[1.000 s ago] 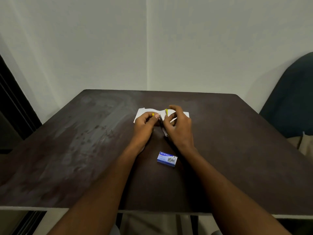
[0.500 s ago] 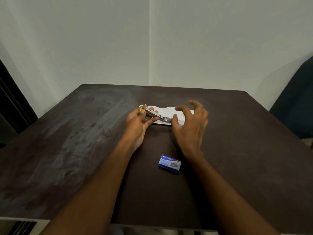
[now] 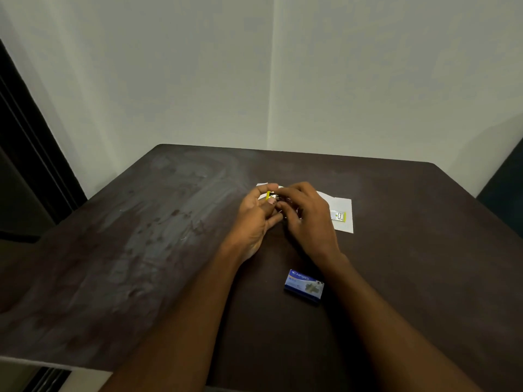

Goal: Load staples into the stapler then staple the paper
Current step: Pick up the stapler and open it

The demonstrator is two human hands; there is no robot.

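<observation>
A small yellow and metal stapler (image 3: 271, 196) is held above the table between both hands. My left hand (image 3: 254, 219) grips its yellow end with thumb and fingers. My right hand (image 3: 307, 219) curls over the other end, its fingertips on the metal part, hiding most of the stapler. Under the hands lies a white paper (image 3: 345, 225). A small yellow and silver piece (image 3: 338, 215) lies on the paper to the right of my right hand. A blue staple box (image 3: 304, 284), closed, sits nearer me below my right wrist.
The dark brown table (image 3: 169, 250) stands in a corner of white walls. Its near edge runs at bottom left. A dark chair back (image 3: 506, 182) shows at the right edge and a dark door frame (image 3: 25, 154) at the left.
My right hand, spread open over the paper half a second ago, has come back onto the stapler. A small yellow and silver piece now shows on the paper.
</observation>
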